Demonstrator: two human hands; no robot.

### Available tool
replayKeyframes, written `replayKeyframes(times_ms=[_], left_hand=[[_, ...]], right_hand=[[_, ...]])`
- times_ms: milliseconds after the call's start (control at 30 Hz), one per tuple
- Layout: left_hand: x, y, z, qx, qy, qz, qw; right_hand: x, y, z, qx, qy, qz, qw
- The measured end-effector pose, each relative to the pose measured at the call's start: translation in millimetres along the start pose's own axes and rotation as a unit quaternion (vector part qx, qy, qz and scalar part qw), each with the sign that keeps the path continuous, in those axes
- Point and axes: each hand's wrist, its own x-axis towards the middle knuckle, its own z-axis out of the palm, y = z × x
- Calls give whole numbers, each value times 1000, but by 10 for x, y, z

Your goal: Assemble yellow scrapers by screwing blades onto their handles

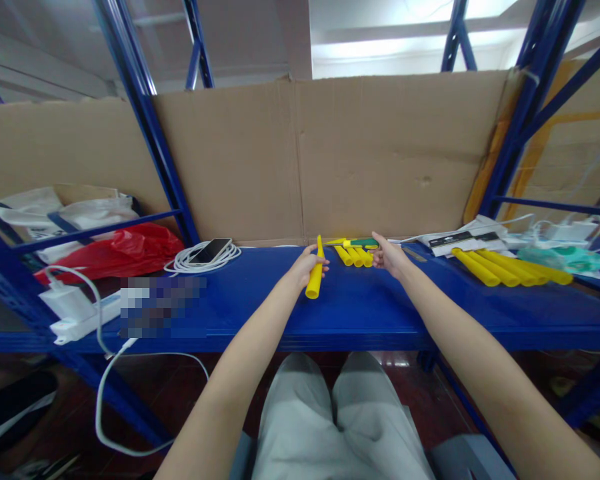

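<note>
My left hand [307, 265] is closed around a tapered yellow tube [313, 283]. The tube stands tilted, its wide open end toward me and its narrow end pointing away. My right hand [389, 255] is closed on the end of a slim tool with a green and yellow handle [360, 243]. That tool lies level, and its thin yellowish end points left toward the tube; its exact kind is too small to make out. Below it, several short yellow tubes [354, 257] lie side by side on the blue shelf [360, 307], close to my right fingers.
More yellow tubes [505, 268] lie in a row at right, near black-and-white packets [450, 241] and a green plastic bag [560, 257]. At left are a phone [213, 250] on a coiled white cable [183, 261], a red bag [130, 250] and a white power strip [87, 319]. Cardboard [380, 153] stands behind.
</note>
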Motion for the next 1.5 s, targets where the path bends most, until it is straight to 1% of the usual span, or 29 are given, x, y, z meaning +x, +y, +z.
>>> replayKeyframes(times_ms=[200,433,767,1067,1233,1333,1400,1500], left_hand=[[-21,9,6,14,9,8,1000],[-91,42,37,20,27,16,999],[-86,39,65,23,43,12,999],[-65,30,60,2,37,6,999],[-59,42,70,-13,29,8,999],[-34,52,36,-18,17,9,1000],[-1,61,-31,-28,20,10,999],[68,66,-176,-42,78,4,996]], right_hand=[[32,7,-1,-10,14,16,1000],[73,24,-7,-12,-2,50,999],[41,7,18,-9,18,30,999],[41,3,15,-2,31,14,999],[2,-17,36,10,48,-12,999],[-1,-25,22,16,57,-32,998],[18,-35,-24,29,69,-45,996],[67,-55,-133,50,94,-67,992]])
